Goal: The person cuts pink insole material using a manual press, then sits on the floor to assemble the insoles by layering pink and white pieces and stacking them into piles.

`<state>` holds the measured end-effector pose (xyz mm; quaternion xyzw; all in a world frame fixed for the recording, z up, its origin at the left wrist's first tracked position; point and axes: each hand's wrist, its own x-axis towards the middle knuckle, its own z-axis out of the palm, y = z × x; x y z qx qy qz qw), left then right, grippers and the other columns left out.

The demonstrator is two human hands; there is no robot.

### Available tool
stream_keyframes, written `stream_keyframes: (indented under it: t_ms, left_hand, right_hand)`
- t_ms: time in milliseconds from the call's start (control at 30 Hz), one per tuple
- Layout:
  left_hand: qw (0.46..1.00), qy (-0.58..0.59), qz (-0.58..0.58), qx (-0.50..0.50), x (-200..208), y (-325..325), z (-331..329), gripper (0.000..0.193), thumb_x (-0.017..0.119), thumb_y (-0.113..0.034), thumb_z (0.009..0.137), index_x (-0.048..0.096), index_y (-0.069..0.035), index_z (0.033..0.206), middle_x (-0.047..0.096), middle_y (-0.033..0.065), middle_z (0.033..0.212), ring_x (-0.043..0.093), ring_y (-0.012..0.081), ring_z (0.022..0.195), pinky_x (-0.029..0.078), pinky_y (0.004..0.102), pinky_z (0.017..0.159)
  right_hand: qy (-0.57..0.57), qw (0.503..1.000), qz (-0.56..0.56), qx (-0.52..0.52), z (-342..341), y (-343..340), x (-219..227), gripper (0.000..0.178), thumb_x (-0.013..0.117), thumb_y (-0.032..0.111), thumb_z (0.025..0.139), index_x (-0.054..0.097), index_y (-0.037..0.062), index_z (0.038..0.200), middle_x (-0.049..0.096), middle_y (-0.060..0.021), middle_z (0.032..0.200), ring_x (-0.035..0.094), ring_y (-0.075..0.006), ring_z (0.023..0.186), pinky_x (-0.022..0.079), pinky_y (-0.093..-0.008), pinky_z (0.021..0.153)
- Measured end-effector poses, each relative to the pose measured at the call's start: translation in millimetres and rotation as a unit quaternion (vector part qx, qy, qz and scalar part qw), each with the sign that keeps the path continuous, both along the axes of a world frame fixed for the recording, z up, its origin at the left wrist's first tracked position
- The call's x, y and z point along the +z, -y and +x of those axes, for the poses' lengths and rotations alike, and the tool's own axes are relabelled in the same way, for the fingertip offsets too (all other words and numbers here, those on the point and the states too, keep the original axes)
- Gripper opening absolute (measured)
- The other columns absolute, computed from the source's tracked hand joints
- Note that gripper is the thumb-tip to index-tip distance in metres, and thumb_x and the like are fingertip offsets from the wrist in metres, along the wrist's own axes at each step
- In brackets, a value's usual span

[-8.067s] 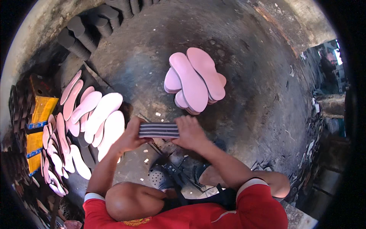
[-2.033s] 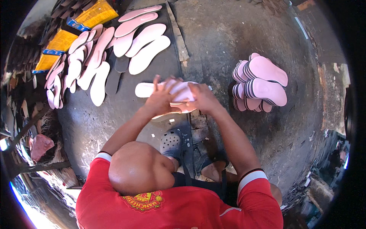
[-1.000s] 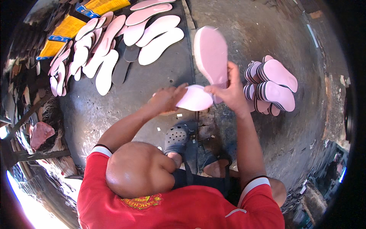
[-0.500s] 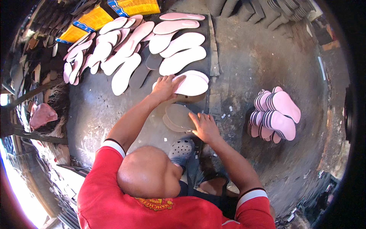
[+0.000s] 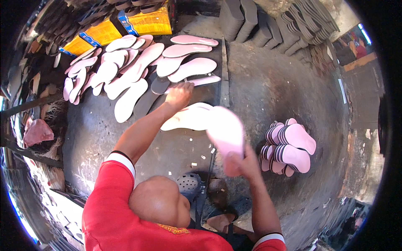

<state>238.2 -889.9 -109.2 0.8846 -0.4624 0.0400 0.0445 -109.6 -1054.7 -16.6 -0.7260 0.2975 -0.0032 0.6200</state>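
Pink shoe sole [image 5: 226, 134] is held tight in the right hand [image 5: 245, 165]. The left hand [image 5: 179, 95] reaches out, fingers curled, touching another sole [image 5: 201, 80] on the floor [image 5: 268, 92].

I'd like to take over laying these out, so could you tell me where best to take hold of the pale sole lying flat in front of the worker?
Take the pale sole by its narrow near-left end, which lies bare on the floor. Come from the left, under the left hand; the pink sole in the right hand covers its right end. It lies flat and thin, so slide fingers under the edge and pinch.
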Motion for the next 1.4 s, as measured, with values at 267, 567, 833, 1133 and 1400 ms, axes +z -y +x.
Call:
stream_keyframes:
  t_ms: [267,567,833,1133,1400]
  left_hand:
    - [0.874,0.017,-0.285,-0.393,54.1,39.3,-85.4,0.038,0.071,-0.014,0.088,0.068,-0.002,0.124,0.069,0.0144,0.126,0.066,0.0302,0.120,0.051,0.0432,0.110]
    - [0.985,0.059,-0.041,0.154,-20.0,57.6,153.5,0.081,0.055,-0.046,0.103,0.032,0.013,0.153,0.034,0.0295,0.160,0.029,0.0467,0.150,0.024,0.0532,0.125]
    - [0.919,-0.190,0.004,0.345,40.5,117.0,154.7,0.086,0.085,-0.041,0.083,0.045,-0.012,0.153,0.042,0.0220,0.150,0.042,0.0428,0.141,0.040,0.0537,0.114]
    - [0.925,-0.215,-0.183,-0.255,96.0,96.2,-28.7,0.026,0.066,-0.004,0.089,0.075,-0.005,0.114,0.074,0.0174,0.107,0.069,0.0351,0.101,0.056,0.0425,0.087]
    - [0.835,-0.427,-0.012,-0.347,59.9,63.2,-146.3,0.060,0.075,-0.051,0.089,0.066,-0.011,0.133,0.069,0.0113,0.125,0.064,0.0277,0.121,0.042,0.0586,0.105]
  right_hand:
    - [-0.013,0.983,0.162,-0.084,44.9,54.0,24.3,0.063,0.075,0.023,0.089,0.051,-0.0008,0.142,0.066,-0.0126,0.121,0.062,-0.0189,0.106,0.053,-0.0361,0.090]
    - [-0.244,0.866,-0.436,0.036,11.8,-1.0,-92.4,0.080,0.076,0.037,0.087,0.039,-0.0058,0.144,0.059,-0.0295,0.124,0.059,-0.0468,0.115,0.050,-0.0526,0.097]
    - [0.041,0.894,-0.423,-0.141,-64.2,-24.7,-123.8,0.060,0.076,0.040,0.091,0.051,0.0043,0.132,0.061,-0.0208,0.111,0.062,-0.0440,0.105,0.052,-0.0530,0.088]
    - [-0.010,0.818,-0.575,0.004,12.6,-2.2,-37.4,0.063,0.082,0.037,0.081,0.054,0.0012,0.125,0.059,-0.0215,0.121,0.059,-0.0442,0.118,0.048,-0.0517,0.101]
    - [-0.077,0.881,-0.466,-0.001,-73.0,-26.7,-31.2,0.067,0.084,0.026,0.077,0.050,0.0005,0.129,0.062,-0.0183,0.112,0.062,-0.0388,0.107,0.046,-0.0524,0.092]
